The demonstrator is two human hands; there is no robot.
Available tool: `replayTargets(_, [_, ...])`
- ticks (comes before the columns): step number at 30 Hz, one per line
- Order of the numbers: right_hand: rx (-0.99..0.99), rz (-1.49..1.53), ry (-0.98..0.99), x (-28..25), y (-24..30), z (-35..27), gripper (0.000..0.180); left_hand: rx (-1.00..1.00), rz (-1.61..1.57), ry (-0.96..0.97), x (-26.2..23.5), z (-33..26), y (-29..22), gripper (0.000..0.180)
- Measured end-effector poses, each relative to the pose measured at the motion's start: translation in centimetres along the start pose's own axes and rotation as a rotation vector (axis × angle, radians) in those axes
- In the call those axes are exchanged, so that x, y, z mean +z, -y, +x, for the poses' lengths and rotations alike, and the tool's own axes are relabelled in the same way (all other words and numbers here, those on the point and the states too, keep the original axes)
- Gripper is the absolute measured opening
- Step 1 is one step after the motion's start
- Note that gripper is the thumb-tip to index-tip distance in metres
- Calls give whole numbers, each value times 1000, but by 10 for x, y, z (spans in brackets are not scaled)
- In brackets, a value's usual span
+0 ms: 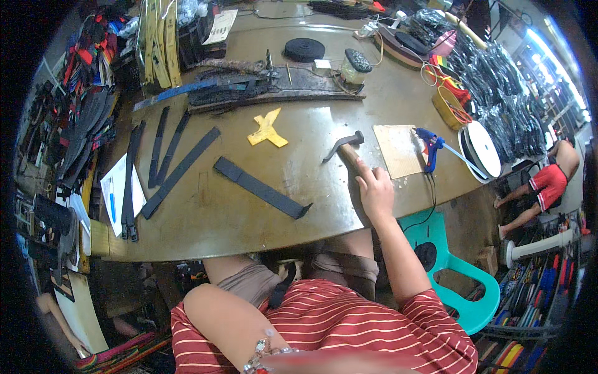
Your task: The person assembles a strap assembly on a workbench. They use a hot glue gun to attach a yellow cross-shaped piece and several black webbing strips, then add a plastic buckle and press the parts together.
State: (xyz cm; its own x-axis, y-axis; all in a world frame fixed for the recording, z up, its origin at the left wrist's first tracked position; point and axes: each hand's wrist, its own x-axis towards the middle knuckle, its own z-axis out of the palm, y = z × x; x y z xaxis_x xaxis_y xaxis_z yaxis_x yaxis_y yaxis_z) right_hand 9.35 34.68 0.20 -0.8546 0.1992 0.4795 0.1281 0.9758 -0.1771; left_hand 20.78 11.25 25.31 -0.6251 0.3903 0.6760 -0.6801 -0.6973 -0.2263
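Note:
My right hand (376, 192) rests on the table at centre right, its fingers closed around the handle of a hammer (350, 152). The dark hammer head points away from me, and the hand hides the handle's lower part. My left arm (233, 321) is folded back toward my body with a bracelet (265, 355) at the wrist. A blur at the lower edge hides the left hand's fingers. Left of the hammer lies a wide black strap (261, 187), and beyond it a yellow cross-shaped piece (268, 129). A blue glue gun (428, 148) lies on a cardboard piece (393, 149) to the right.
Several black straps (182, 172) and a white paper (115, 187) with a blue pen lie at left. A dark board (299, 87), a black webbing roll (304, 49) and a jar (355, 65) stand farther back. A white spool (480, 151) and a teal chair (458, 274) are at right. Another person sits far right.

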Motion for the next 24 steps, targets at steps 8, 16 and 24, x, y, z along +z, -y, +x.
replayTargets(8, [-114,-130,128,7,43,53,43,33,443,180,-27,-22,-35,25])
replayTargets(16, [-378,473,65,-10,74,51,35,894,1816,636,-9,-43,-128,27])
replayTargets(24, [644,385,-820,-18,-108,26,41,3226,2230,1097,59,-62,-117,42])
